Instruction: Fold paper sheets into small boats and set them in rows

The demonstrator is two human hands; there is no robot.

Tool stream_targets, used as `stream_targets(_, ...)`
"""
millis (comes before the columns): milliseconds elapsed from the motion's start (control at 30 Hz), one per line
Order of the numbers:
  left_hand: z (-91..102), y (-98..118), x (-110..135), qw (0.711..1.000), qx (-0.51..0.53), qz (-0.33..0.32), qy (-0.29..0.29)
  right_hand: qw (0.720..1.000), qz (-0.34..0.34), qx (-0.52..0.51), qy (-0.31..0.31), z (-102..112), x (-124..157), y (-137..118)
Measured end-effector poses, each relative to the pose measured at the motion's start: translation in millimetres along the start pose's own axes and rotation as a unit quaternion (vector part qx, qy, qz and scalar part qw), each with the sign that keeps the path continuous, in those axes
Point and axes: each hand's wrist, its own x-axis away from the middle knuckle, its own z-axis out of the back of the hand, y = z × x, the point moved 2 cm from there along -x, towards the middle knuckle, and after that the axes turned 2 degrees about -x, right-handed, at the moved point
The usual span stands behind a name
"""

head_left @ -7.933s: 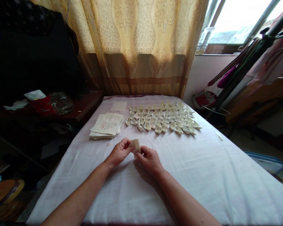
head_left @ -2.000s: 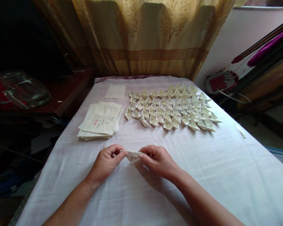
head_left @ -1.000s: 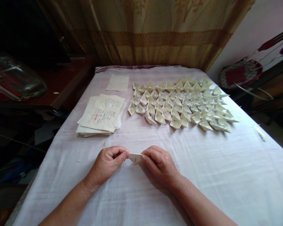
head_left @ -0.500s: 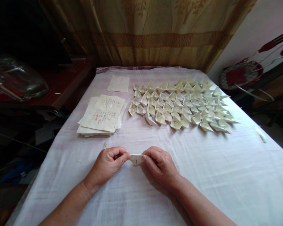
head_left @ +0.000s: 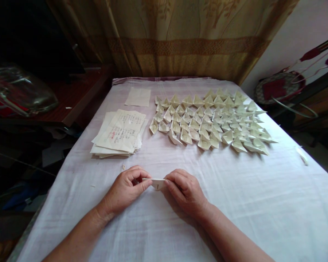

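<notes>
A small folded piece of paper [head_left: 157, 184], pale with a dark mark on its face, is stretched between my hands just over the white cloth. My left hand [head_left: 131, 183] pinches its left end between thumb and fingers. On the other end, the thumb and curled fingers of my right hand [head_left: 186, 190] are closed. The fingers cover both ends of the paper. Beyond my hands, several rows of folded paper boats [head_left: 203, 123] stand close together. Left of them lies a stack of paper sheets [head_left: 117, 133], the top one with handwriting.
A single blank sheet [head_left: 138, 97] lies behind the stack. Small scraps [head_left: 123, 167] are on the cloth near my left hand. A glass jar [head_left: 24, 91] lies on a dark red desk at the left. A patterned curtain [head_left: 186, 43] hangs behind the table.
My left hand has shifted its fingers slightly along the paper's left end, baring a little more of its top edge. My right hand stays almost still.
</notes>
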Motion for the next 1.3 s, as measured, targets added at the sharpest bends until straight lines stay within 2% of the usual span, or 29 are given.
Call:
stream_targets(200,-1.9,-2,2,0.999,-0.004,-0.003,-0.036,1.0,0.011,0.018,0.009,-2,0,-3)
stream_targets(367,-3.3,-1,2,0.999,-0.027,-0.026,-0.025,0.999,0.02,0.031,0.001,-4,1,-2)
stream_targets(567,-6.6,2,6,0.989,-0.108,-0.1,0.012,1.0,0.009,0.018,-0.002,-4,-2,-2)
stream_targets(700,-11.5,6,9,0.978,-0.156,-0.14,0.007,1.0,0.012,0.011,0.016,-6,-3,-9)
stream_targets(900,-11.0,4,9,0.963,-0.211,-0.169,0.001,0.999,-0.007,0.02,-0.026,-5,-3,-7)
stream_targets(1067,-5.7,-1,7,0.964,-0.212,-0.16,0.017,0.999,-0.023,0.022,-0.029,3,0,5)
stream_targets(1300,0.8,-5,1,0.991,-0.112,-0.062,-0.039,0.999,-0.041,0.011,-0.03,4,2,10)
